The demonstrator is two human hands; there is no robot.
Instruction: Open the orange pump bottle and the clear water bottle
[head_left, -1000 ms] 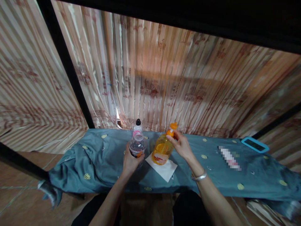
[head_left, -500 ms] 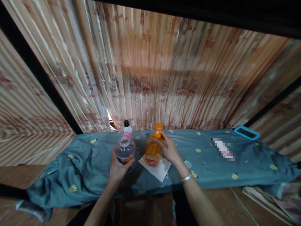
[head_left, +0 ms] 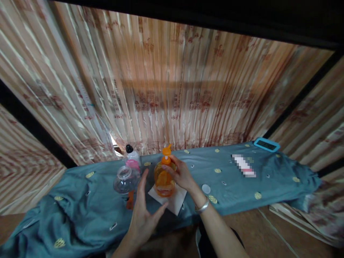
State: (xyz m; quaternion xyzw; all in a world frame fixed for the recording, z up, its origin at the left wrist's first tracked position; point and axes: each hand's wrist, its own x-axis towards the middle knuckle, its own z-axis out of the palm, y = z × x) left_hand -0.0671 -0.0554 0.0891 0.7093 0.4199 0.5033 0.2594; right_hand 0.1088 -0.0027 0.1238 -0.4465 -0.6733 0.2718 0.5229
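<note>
An orange pump bottle (head_left: 163, 179) full of amber liquid stands on a folded white tissue (head_left: 179, 200). From its right side, my right hand (head_left: 182, 173) has its fingers around the bottle just below the pump collar. My left hand (head_left: 143, 215) is open, thumb and fingers spread, close to the bottle's lower left and apart from it. Just left of that hand, a clear lidless jar (head_left: 122, 184) with an orange label stands on the cloth. Behind the jar rises a clear bottle (head_left: 133, 157) with a black cap and pink label.
A teal pineapple-print cloth (head_left: 199, 163) covers the surface. On it lie a round white lid (head_left: 206, 189), a pixelated white and pink item (head_left: 244, 166) and a blue-framed device (head_left: 267, 144) at the far right. Patterned curtains (head_left: 158, 89) hang behind, with dark posts at both sides.
My left hand has let go of the clear jar and moved right toward the pump bottle. My right hand keeps its hold. The camera view has shifted to the right.
</note>
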